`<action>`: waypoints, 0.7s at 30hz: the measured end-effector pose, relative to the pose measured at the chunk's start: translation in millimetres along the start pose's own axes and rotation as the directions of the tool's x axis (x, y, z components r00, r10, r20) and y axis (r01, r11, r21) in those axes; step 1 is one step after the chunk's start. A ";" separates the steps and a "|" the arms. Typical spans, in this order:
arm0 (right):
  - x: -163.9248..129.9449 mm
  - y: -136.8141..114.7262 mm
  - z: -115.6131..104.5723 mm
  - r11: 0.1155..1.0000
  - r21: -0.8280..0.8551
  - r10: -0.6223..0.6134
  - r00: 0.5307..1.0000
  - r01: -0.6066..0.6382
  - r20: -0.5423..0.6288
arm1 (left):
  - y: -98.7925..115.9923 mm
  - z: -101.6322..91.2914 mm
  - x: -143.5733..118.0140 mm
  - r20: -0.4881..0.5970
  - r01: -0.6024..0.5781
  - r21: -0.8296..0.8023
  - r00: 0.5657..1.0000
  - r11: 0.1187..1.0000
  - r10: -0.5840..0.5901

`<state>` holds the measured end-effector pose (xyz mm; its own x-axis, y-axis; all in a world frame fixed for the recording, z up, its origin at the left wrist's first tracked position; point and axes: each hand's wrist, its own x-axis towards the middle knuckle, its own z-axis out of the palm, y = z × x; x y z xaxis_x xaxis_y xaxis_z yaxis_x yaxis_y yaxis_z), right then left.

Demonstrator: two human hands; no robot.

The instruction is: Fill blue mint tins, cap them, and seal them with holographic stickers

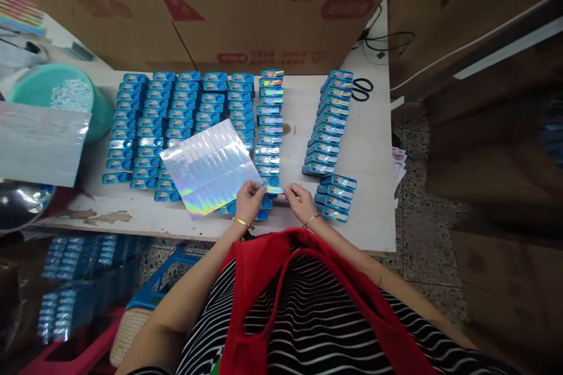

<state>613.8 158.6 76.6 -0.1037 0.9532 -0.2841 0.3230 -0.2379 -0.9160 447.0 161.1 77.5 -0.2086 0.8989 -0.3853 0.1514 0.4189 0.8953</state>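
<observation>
A narrow shiny sticker strip (275, 190) is stretched between my two hands, above the lower end of a column of blue boxes (268, 142). My left hand (248, 201) pinches its left end. The right end is pinched between the fingertips of my right hand (301, 203). Against my left hand lies the corner of a silvery holographic sticker sheet (211, 167), tilted over the neighbouring columns; whether the fingers also grip it I cannot tell. Several boxes in the column under my hands carry shiny strips on their top faces.
A separate row of blue boxes (329, 120) stands to the right, with black-handled scissors (362, 89) beside it. At the left are a green basin (100, 106) of small white pieces and another sheet (41, 143). A large cardboard box (246, 29) borders the white table (372, 187) behind.
</observation>
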 end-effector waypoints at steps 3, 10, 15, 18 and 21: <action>15.9 11.6 -3.0 0.998 -0.069 -0.012 0.999 0.009 -0.034 | -1.2 9.7 15.7 0.001 -0.088 0.137 0.996 0.987 0.089; 34.7 19.5 -0.6 0.919 -0.393 0.019 1.000 -0.019 -0.004 | -0.3 14.1 25.3 0.033 -0.170 0.601 0.981 0.781 0.189; 36.2 23.3 4.1 0.868 -0.496 0.028 0.999 -0.015 0.019 | -0.5 16.8 26.6 0.043 -0.171 0.743 0.977 0.648 0.208; 37.5 28.3 6.5 0.867 -0.497 0.032 0.999 -0.016 0.023 | -0.2 18.7 27.9 0.050 -0.168 0.763 0.978 0.624 0.202; 38.1 35.1 9.2 0.893 -0.449 0.042 0.999 -0.035 0.006 | 0.1 20.0 28.5 0.058 -0.167 0.765 0.980 0.622 0.192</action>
<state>612.5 184.8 31.0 -0.0957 0.9412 -0.3241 0.7146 -0.1617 -0.6806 460.4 189.4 62.2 -0.1189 0.9684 -0.2190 0.8681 0.2085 0.4506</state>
